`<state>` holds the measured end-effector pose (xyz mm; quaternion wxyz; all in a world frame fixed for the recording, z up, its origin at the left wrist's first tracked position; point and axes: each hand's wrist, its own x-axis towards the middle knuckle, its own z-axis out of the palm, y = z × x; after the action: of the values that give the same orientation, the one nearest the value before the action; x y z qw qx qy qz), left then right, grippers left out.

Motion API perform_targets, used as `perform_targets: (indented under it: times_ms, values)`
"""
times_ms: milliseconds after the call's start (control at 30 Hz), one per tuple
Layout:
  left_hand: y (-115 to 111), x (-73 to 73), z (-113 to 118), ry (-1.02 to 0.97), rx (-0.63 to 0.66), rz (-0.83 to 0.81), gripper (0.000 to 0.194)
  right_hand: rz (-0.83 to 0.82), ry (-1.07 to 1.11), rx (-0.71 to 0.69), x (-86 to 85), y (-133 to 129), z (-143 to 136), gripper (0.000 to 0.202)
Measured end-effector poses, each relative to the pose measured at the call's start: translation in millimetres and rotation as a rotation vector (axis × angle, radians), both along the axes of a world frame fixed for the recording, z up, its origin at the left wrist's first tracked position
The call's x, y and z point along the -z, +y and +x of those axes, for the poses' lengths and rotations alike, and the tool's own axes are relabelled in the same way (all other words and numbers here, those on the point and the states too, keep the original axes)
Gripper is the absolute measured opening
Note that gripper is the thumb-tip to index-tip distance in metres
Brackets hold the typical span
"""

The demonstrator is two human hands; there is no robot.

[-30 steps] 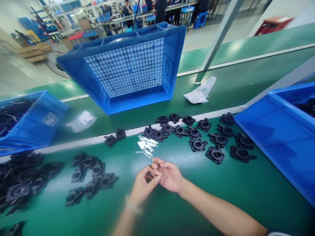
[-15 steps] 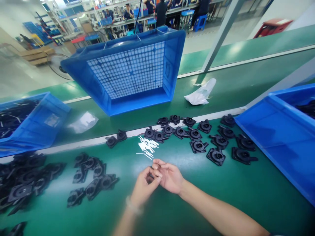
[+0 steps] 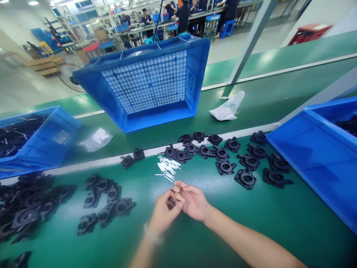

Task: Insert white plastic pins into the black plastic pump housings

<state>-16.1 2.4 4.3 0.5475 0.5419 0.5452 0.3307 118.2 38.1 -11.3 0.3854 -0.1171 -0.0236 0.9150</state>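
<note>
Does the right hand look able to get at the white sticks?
Probably yes: the white sticks lie just ahead of the right hand and nothing visible blocks the way, though its fingers appear to touch the left hand.

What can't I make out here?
Head view:
Anything between the left hand and right hand: hidden by their overlap.
Full contents of left blue crate: cut off by left edge.
Bottom of right blue crate: hidden by its wall.
Number of black parts at far left: blurred, overlapping.
Number of white sticks: too small, heaped.
</note>
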Motion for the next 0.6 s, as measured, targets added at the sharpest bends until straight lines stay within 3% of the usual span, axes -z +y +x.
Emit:
perform_targets:
  times_ms: [600]
  values:
    - [1.1, -7.7, -1.2, 0.048, 0.013, 0.059, 0.008, -0.046, -0.008, -0.005, 3.2, -0.3, 0.2, 0.023]
